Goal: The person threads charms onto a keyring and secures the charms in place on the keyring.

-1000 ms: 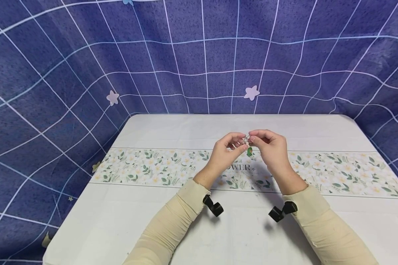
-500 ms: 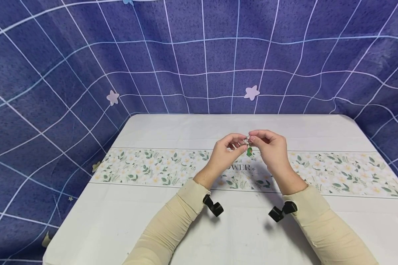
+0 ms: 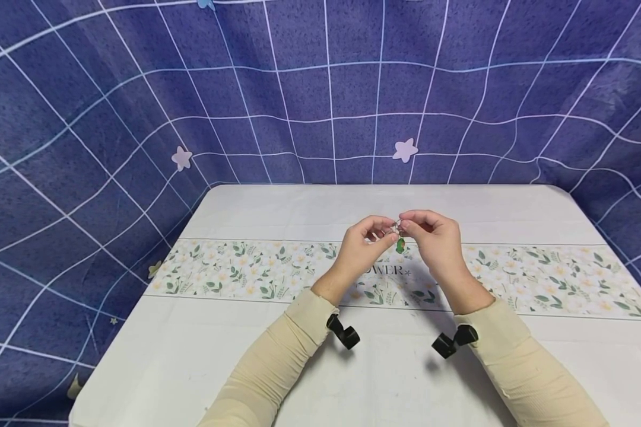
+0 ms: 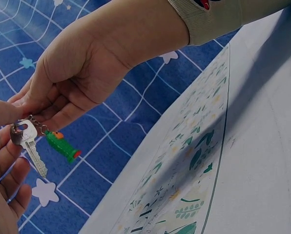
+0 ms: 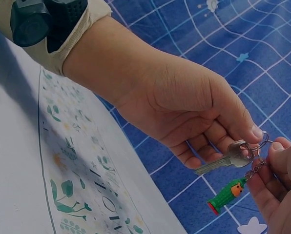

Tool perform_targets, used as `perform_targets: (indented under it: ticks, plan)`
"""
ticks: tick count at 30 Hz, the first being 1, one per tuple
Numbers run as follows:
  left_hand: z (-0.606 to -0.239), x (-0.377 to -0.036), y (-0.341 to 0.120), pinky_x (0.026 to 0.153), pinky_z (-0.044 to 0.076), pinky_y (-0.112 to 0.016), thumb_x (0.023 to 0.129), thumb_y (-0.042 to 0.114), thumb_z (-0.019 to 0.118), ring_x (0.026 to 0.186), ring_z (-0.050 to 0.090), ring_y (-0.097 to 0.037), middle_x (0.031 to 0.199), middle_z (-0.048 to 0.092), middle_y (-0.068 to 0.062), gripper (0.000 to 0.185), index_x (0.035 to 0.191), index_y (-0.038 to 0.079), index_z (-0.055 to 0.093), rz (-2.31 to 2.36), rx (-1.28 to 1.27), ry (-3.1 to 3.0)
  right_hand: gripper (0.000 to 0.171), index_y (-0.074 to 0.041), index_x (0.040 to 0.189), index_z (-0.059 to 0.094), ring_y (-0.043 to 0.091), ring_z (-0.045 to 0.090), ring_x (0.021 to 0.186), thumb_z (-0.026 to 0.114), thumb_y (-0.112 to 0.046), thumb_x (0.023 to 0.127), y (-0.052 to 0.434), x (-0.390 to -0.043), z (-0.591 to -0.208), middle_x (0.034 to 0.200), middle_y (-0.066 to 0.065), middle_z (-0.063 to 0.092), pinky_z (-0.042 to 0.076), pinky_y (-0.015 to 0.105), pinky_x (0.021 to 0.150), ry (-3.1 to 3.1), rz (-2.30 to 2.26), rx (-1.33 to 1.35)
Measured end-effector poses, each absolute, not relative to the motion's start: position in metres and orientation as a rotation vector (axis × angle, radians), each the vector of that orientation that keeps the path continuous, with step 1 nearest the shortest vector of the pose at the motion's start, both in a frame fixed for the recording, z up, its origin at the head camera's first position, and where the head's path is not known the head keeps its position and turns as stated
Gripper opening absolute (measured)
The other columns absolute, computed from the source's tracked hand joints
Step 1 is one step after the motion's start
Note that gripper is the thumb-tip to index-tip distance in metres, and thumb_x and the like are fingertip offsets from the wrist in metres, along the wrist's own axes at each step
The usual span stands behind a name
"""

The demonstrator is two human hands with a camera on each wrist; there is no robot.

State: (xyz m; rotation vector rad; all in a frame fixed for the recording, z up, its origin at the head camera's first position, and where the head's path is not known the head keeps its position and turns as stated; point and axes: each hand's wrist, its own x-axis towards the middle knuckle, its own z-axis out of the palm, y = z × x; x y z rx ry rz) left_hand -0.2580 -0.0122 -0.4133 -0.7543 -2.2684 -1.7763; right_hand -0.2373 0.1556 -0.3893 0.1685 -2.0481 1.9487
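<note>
A blue cloth with a white grid and pale stars [image 3: 405,149] hung behind a white table [image 3: 278,379], across which ran a band of printed flowers [image 3: 235,270]. Above that band, near the middle, the two hands met. The left hand [image 3: 364,246] had its fingers curled, thumb and forefinger pinching the silver key [image 5: 223,161] at its head beside the split ring [image 5: 259,144]. The key's blade pointed away from the ring and slanted downward (in the left wrist view it hung below the fingertips [image 4: 31,146]). The right hand [image 3: 432,240], fingers likewise curled, pinched the ring from the other side, so the ring lay directly between both hands, neither one nearer. From the ring a short chain dropped to a small green charm [image 3: 400,245], which dangled free above the table.
</note>
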Motion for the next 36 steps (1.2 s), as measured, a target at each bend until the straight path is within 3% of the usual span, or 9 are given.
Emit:
perform_targets:
  ticks: [15, 36]
  plan:
    - [-0.4136, -0.2594, -0.0127, 0.08, 0.046, -0.03, 0.092, 0.01, 0.074, 0.086, 0.058, -0.011, 0.098, 0.068, -0.008, 0.03, 0.122, 0.009, 0.068, -1.831, -0.801, -2.254, 0.018, 0.011, 0.109, 0.069, 0.008, 0.069, 0.076, 0.067, 0.0, 0.096, 0.1551, -0.2353, -0.3875, 0.085, -0.006, 0.069, 0.058, 0.02, 0.075, -2.059, 1.945, 0.111]
    - [-0.4119, -0.2576, -0.0113, 0.08, 0.044, -0.03, 0.091, 0.009, 0.075, 0.087, 0.057, -0.009, 0.096, 0.068, -0.011, 0.027, 0.118, 0.005, 0.069, -1.822, -0.748, -2.277, 0.017, 0.009, 0.107, 0.07, 0.009, 0.069, 0.076, 0.068, -0.003, 0.096, 0.1561, -0.2373, -0.3903, 0.085, -0.005, 0.07, 0.059, 0.025, 0.074, -2.092, 1.91, 0.137]
